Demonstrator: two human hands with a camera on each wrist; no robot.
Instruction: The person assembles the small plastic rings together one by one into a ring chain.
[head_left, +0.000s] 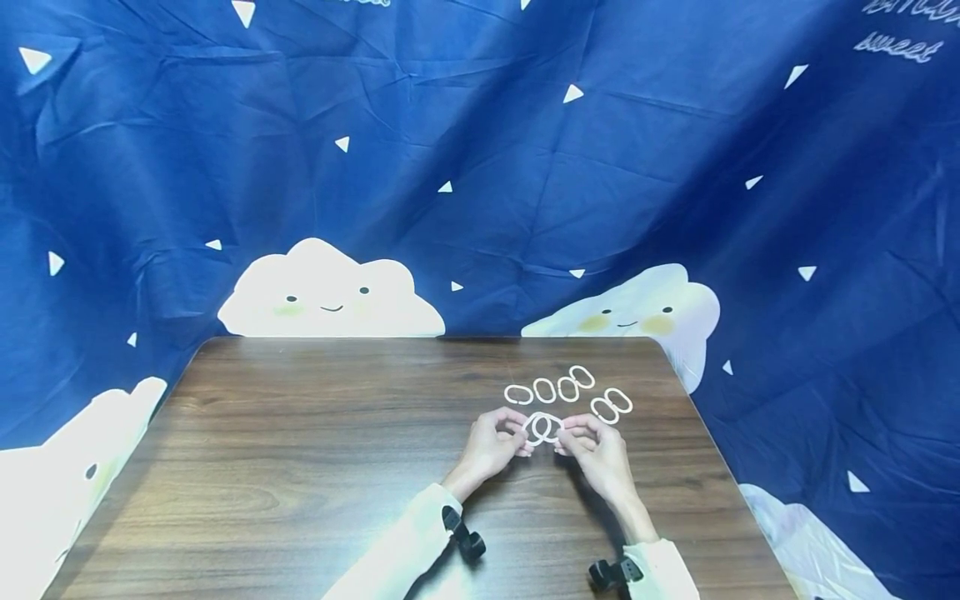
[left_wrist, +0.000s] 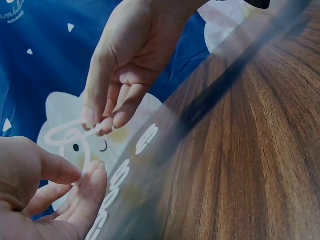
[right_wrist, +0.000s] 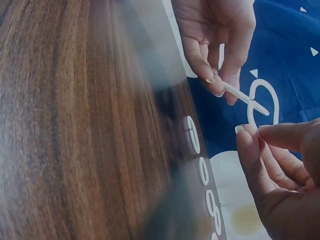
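Note:
Two white oval plastic links cross each other between my hands, above the wooden table. My left hand [head_left: 491, 446] pinches one link [right_wrist: 237, 92] between thumb and fingers. The other link [right_wrist: 275, 98] is pinched at its edge by my right hand [head_left: 600, 457]. In the right wrist view, the end of the left link passes through the loop of the right one. The left wrist view also has the two overlapping, with the left hand [left_wrist: 65, 187] below and the right hand [left_wrist: 132, 55] above.
More white links lie on the wooden table [head_left: 300, 467] just beyond the hands: single ones such as the leftmost link [head_left: 517, 386], and overlapping pairs, one of them [head_left: 631, 405] at the right. A blue cloth [head_left: 480, 125] with clouds hangs behind the table's far edge.

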